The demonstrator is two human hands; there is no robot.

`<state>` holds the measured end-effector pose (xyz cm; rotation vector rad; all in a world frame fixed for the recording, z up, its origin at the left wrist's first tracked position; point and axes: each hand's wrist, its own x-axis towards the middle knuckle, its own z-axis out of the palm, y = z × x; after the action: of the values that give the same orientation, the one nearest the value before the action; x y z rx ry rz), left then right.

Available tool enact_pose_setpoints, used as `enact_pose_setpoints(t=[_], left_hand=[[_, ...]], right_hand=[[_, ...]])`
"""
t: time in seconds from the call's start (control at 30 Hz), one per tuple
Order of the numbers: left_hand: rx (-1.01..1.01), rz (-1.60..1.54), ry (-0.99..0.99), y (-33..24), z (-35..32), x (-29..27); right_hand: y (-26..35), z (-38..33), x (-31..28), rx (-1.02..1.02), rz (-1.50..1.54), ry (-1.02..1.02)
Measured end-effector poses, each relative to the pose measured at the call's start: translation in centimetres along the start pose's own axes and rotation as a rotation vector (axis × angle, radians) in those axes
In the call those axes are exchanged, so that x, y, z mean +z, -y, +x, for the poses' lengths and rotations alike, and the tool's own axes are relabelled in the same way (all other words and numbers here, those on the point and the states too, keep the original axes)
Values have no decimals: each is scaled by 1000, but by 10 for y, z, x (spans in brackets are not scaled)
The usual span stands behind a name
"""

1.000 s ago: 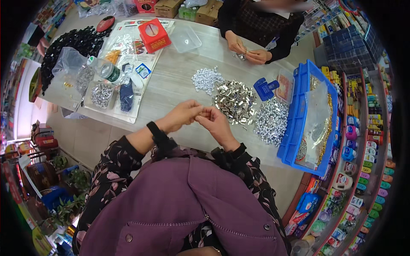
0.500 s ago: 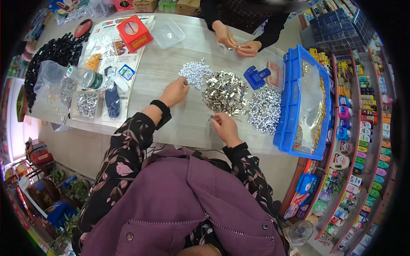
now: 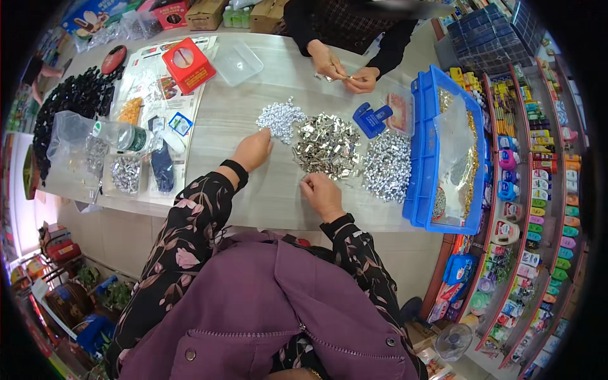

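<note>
Left hand sits at the white beads, mid-counter; whether its fingers pinch one I cannot tell. Right hand, nearer the counter's near edge, has thumb and forefinger drawn together beside the metal pieces; its grip's contents are unclear. Silver beads lie toward the right edge, near the blue tray.

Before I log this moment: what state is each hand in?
Left hand: beside the whitish beads; grip can't be told.
Right hand: curled near shiny silvery strips; contents unclear.
</note>
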<state>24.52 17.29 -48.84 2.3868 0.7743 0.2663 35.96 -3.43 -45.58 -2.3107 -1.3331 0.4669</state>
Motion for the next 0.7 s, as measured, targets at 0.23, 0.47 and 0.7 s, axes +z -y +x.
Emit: enact_pose_setpoints(t=[0.23, 0.47, 0.7], left_hand=[[-483, -995, 144, -13, -6, -34], [-626, -1434, 218, -60, -50, -80], [-677, -1544, 191, -91, -71, -90]], right_hand=[[-15, 5, 0, 213, 466, 25], [19, 10, -38, 195, 1145, 69], [71, 11, -59, 108, 1273, 231]])
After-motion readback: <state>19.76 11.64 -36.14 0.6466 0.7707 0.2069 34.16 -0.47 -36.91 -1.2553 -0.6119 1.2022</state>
